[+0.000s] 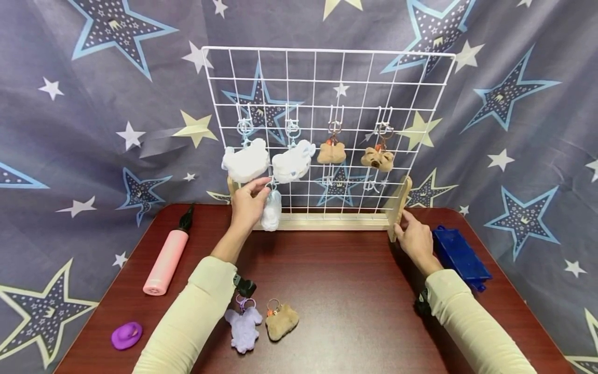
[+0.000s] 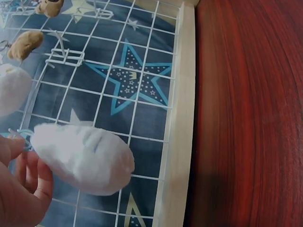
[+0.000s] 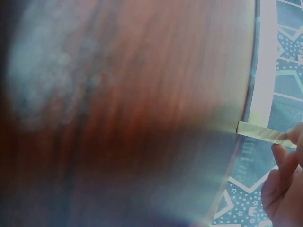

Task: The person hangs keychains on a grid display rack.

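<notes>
The nearer left hand (image 1: 249, 205) is pinching the white plush (image 1: 271, 212) by its ring (image 2: 26, 138), the plush hanging just below it, long axis near upright; the right hand (image 1: 415, 239) is gripping the wooden stand (image 1: 400, 203)

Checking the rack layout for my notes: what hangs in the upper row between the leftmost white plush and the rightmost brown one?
A second white plush and another brown plush; the head view shows both.

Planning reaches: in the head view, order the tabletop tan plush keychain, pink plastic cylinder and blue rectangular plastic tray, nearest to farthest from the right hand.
1. Blue plastic tray, right of the right hand.
2. Tan plush keychain, left, towards camera.
3. Pink plastic cylinder, far left.
</notes>
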`<state>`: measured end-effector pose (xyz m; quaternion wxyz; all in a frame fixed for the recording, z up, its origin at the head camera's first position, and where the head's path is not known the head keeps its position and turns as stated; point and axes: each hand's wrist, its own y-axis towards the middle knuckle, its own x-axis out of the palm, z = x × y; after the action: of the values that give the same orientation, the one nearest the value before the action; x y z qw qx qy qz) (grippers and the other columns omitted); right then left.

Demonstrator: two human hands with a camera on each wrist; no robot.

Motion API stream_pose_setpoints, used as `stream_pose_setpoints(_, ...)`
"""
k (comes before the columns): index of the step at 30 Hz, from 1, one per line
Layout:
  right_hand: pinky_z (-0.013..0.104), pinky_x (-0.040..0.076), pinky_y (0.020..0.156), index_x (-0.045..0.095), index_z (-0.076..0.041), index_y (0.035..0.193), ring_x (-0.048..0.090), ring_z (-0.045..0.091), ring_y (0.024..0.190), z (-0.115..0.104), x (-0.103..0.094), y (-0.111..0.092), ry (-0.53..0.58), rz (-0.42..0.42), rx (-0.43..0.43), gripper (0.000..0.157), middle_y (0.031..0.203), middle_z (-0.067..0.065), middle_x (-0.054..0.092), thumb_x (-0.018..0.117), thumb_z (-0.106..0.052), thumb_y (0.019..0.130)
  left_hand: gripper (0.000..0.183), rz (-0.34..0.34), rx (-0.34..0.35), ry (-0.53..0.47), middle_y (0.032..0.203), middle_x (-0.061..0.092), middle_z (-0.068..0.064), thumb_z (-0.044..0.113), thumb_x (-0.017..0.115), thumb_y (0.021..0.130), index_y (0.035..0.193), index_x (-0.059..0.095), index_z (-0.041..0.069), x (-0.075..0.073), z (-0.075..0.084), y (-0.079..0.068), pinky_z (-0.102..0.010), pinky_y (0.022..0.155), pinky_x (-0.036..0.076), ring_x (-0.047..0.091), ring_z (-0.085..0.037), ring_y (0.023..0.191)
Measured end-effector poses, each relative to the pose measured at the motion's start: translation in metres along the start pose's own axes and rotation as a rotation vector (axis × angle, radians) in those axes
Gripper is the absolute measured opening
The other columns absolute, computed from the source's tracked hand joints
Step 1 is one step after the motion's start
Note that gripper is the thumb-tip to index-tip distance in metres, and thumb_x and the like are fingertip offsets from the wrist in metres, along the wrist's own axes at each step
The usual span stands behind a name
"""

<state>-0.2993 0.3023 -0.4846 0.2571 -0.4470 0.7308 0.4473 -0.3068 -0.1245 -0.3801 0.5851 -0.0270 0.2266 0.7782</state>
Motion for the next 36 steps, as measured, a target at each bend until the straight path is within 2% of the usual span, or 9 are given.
stream_pose_setpoints(4,0.061,0.050,0.078,0.064,-0.019,0.132,0.071,0.048,0.093,-0.002,0.000,-0.001,0.006,0.004,-0.003,0.042,0.098,0.012,0.079,0.070,-0.022,0.091,0.034,-0.020,-0.037,-0.046,0.114,0.071,-0.014,0.012,0.068,0.094,0.128,0.072,0.017,-0.005,-0.004,-0.002,-0.015,0.067,0.051,0.065,-0.015,0.085)
stream_pose_setpoints(9,0.061,0.050,0.077,0.064,-0.018,0.133,0.071,0.048,0.092,-0.002,0.001,-0.001,0.007,0.005,-0.011,0.042,0.097,0.013,0.079,0.070,-0.022,0.091,0.036,-0.021,-0.048,0.014,0.119,0.071,-0.011,0.015,0.068,0.093,0.129,0.071,0.018,-0.014,-0.009,-0.009,-0.018,0.074,0.047,0.067,-0.024,0.097)
stream_pose_setpoints(17,0.061,0.051,0.076,0.065,-0.018,0.130,0.071,0.049,0.090,-0.001,0.001,0.002,0.000,0.019,-0.021,0.039,0.096,0.013,0.079,0.070,-0.023,0.091,0.032,-0.060,-0.014,0.100,0.112,0.073,-0.009,0.016,0.070,0.093,0.124,0.073,0.019,-0.029,-0.020,-0.019,-0.022,0.075,0.045,0.061,-0.010,0.085)
stream_pose_setpoints(21,0.062,0.051,0.074,0.065,-0.017,0.129,0.071,0.049,0.088,-0.001,0.000,0.002,-0.007,0.021,-0.022,0.039,0.093,0.014,0.079,0.070,-0.023,0.091,0.031,-0.114,-0.026,0.158,0.112,0.074,-0.008,0.019,0.071,0.093,0.124,0.072,0.020,-0.035,-0.027,-0.027,-0.022,0.074,0.046,0.063,-0.009,0.086)
stream_pose_setpoints(28,0.062,0.051,0.072,0.064,-0.017,0.130,0.070,0.050,0.088,-0.001,0.002,0.001,-0.014,0.010,-0.017,0.040,0.094,0.015,0.078,0.070,-0.023,0.091,0.031,-0.228,-0.004,0.248,0.114,0.075,-0.012,0.015,0.069,0.094,0.125,0.072,0.015,-0.049,-0.043,-0.045,-0.028,0.079,0.048,0.069,-0.025,0.099)
stream_pose_setpoints(33,0.061,0.051,0.073,0.065,-0.017,0.127,0.071,0.049,0.088,0.000,0.002,0.001,-0.010,0.016,-0.016,0.037,0.094,0.013,0.079,0.070,-0.023,0.091,0.029,-0.303,0.001,0.319,0.113,0.076,-0.011,0.016,0.070,0.095,0.124,0.073,0.016,-0.063,-0.049,-0.059,-0.032,0.077,0.046,0.065,-0.028,0.096)
stream_pose_setpoints(36,0.061,0.051,0.073,0.066,-0.017,0.124,0.071,0.048,0.088,0.000,0.002,0.001,-0.008,0.018,-0.012,0.034,0.094,0.012,0.079,0.071,-0.023,0.091,0.028,-0.357,-0.012,0.354,0.117,0.075,-0.011,0.017,0.069,0.095,0.123,0.074,0.017,-0.070,-0.053,-0.068,-0.037,0.082,0.049,0.065,-0.030,0.103)
